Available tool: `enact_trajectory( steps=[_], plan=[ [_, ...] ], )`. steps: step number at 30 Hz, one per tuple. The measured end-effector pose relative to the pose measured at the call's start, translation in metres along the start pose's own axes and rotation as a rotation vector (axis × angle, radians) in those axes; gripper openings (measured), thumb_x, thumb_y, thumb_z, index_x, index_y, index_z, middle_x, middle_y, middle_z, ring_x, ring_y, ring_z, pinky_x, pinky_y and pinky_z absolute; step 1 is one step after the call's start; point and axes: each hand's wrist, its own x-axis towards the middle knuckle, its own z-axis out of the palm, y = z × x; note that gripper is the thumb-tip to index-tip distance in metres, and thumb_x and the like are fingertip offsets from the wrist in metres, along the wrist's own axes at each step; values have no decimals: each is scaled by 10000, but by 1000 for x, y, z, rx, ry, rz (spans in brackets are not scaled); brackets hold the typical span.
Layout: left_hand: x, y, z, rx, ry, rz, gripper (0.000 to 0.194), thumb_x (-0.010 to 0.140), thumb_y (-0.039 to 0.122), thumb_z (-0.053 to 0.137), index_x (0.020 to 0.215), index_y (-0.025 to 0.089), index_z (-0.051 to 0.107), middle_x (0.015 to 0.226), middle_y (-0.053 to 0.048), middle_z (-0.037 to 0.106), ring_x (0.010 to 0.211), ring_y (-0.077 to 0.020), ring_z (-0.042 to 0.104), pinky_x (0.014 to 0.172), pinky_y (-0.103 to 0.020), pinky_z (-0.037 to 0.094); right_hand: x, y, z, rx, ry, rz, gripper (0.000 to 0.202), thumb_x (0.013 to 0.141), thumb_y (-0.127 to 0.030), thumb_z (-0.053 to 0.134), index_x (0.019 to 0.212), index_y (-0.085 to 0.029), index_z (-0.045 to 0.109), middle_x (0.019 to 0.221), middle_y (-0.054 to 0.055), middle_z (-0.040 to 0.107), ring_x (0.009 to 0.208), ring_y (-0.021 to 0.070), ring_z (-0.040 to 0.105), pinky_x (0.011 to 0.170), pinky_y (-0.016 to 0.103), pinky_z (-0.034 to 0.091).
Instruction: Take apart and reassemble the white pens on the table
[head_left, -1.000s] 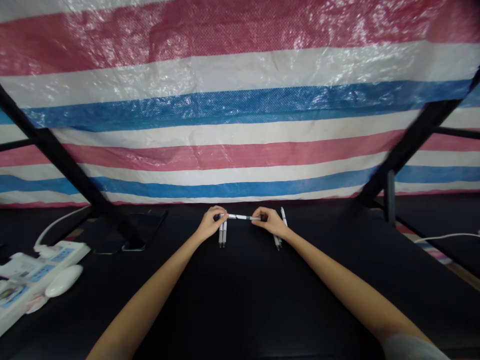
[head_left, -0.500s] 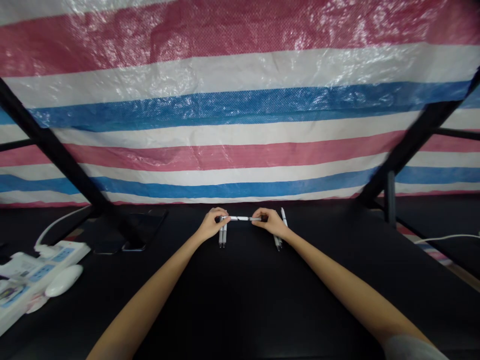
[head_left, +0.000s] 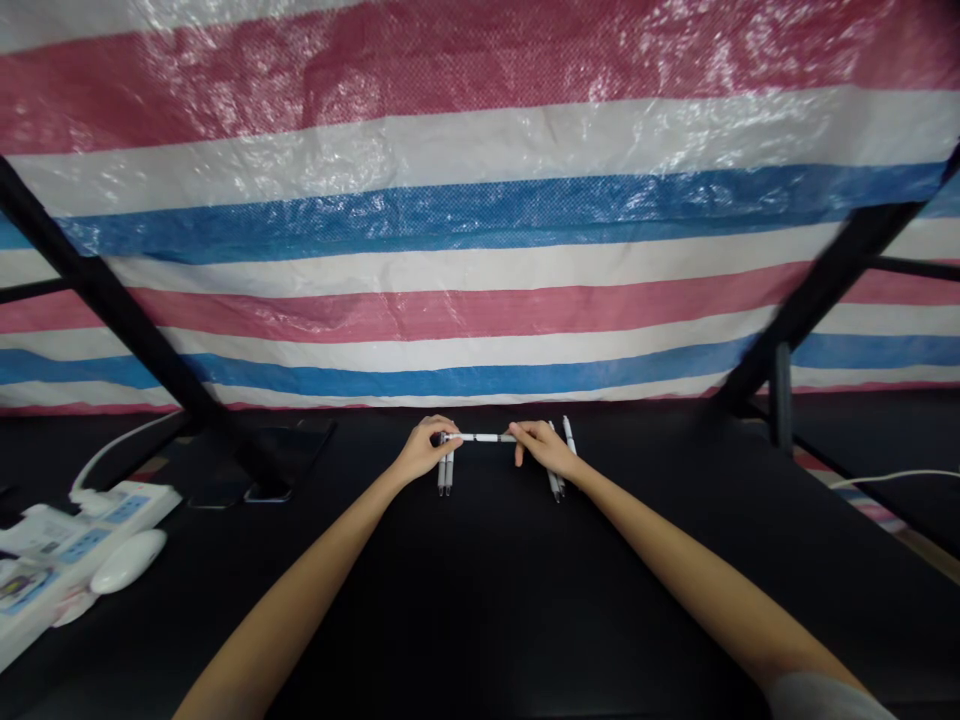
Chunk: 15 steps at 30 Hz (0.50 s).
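Observation:
A white pen (head_left: 486, 438) with dark bands lies crosswise between my hands. My left hand (head_left: 427, 445) pinches its left end between thumb and fingers. At the other end, my right hand (head_left: 541, 445) is closed on the grey tip, thumb and index finger together, another finger hanging lower. Below my left fingers, two pens (head_left: 445, 474) lie side by side, pointing toward me, their far ends partly covered by the hand. More pens (head_left: 568, 433) lie under and beside my right hand, which hides their middles.
A white power strip (head_left: 97, 535) with plugs and a white cable is at the left, with a white rounded object (head_left: 129, 561) against it. Dark flat devices (head_left: 289, 460) lie near the left black frame leg (head_left: 161, 345). A striped plastic sheet (head_left: 480, 310) hangs behind the black table (head_left: 480, 600).
The fingers of my right hand have shifted on the pen's right end, with one finger now extended downward. My left hand and the pens on the table stay where they were.

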Motion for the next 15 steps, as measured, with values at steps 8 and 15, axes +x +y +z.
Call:
enact_trajectory(
  steps=[8,15],
  plan=[
    [0,-4,0,13,59,-12,110,764,283,629,772,179,666,834,-65,649,838,-198,577,770,-343,436,1,8,6,168,29,-18,304,737,-423,641,901,-185,547,655,-5,619,643,160,610,646,274,439],
    [0,1,0,3,46,8,112,761,291,633,759,185,670,825,-62,651,836,-200,579,793,-356,436,1,1,2,79,-26,-25,457,859,-530,431,645,-164,600,634,42,622,658,167,582,693,298,422]
  ],
)
